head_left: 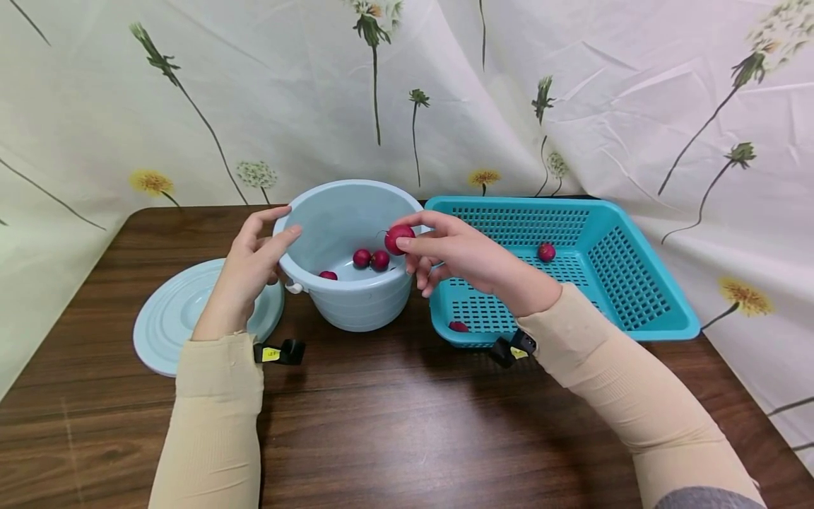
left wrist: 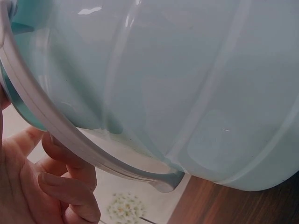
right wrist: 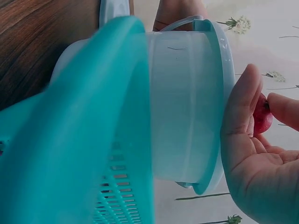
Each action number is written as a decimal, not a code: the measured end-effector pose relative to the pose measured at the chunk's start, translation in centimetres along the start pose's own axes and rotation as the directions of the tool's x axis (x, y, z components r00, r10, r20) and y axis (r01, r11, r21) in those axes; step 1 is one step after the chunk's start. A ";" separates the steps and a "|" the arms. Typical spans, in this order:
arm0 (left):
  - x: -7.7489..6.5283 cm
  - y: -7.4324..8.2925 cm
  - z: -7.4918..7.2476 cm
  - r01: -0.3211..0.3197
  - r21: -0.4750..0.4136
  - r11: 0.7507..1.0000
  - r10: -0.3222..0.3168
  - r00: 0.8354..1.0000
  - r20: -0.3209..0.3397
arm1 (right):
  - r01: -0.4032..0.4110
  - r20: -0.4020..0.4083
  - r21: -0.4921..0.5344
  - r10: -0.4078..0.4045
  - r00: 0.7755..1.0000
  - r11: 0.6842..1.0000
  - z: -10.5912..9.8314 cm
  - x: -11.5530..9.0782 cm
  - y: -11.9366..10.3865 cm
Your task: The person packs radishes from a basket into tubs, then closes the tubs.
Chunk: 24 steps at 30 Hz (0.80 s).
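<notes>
A light blue bucket (head_left: 356, 304) stands near the back of the table with several red radishes (head_left: 362, 259) on its floor. My left hand (head_left: 244, 272) grips the bucket's left rim; in the left wrist view its curled fingers (left wrist: 74, 193) lie beside the pale handle (left wrist: 88, 151). Over the right part of the bucket's opening, my right hand (head_left: 470, 258) pinches a radish (head_left: 399, 240) between thumb and forefinger, its thin root pointing left. The right wrist view shows this radish (right wrist: 262, 114) partly hidden by the thumb.
A turquoise slotted basket (head_left: 661, 283) sits right of the bucket, with a radish (head_left: 546, 252) toward its back and another (head_left: 458, 326) at its front left. Left of the bucket a light blue lid (head_left: 159, 332) lies flat, partly under the left forearm. Behind hangs a flower-printed cloth (head_left: 305, 92).
</notes>
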<state>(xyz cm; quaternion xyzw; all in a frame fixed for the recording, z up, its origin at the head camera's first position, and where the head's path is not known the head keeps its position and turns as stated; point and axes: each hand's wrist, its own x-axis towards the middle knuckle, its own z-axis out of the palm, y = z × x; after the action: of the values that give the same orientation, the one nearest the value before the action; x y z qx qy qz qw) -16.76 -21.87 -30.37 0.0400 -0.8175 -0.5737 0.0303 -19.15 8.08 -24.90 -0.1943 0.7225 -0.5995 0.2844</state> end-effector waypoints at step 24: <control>0.0 0.1 0.0 0.004 -0.018 1.000 -0.004 1.000 0.008 | -0.036 -0.024 0.017 0.036 0.999 0.999 -0.1 0.2 -0.2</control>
<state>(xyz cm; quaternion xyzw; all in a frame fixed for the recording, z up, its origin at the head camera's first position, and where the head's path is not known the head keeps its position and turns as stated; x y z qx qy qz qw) -16.72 -21.83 -30.29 0.0393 -0.8125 -0.5811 0.0264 -19.34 8.02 -24.74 -0.1714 0.7243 -0.6026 0.2879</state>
